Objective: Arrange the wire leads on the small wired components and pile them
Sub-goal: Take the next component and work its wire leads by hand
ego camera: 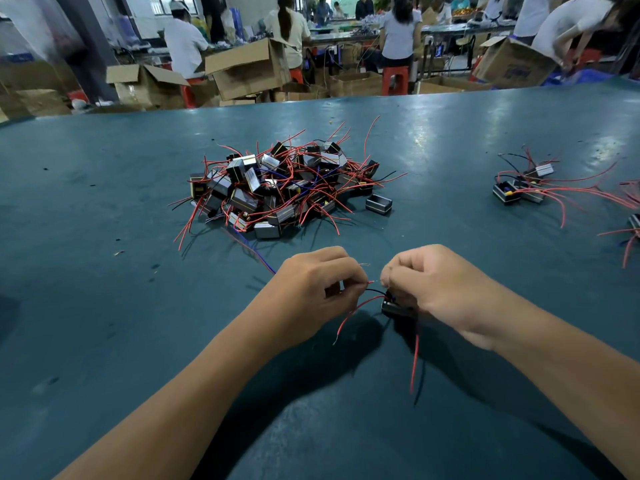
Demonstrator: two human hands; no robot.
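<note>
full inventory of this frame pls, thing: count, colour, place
table: one, teal, fills the foreground
big pile: too many components to count, grey-black with red leads, table centre
loose case: one, grey, right of the big pile
small group: a few, same colours, far right
held component: one, black, under the right hand
cardboard boxes: several, brown, behind the table
people: several, background benches
left hand: pinches a lead
right hand: grips the held component

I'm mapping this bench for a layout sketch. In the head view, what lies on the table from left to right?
Big tangled pile of components → lone grey component → small arranged group of components, near the right edge.
</note>
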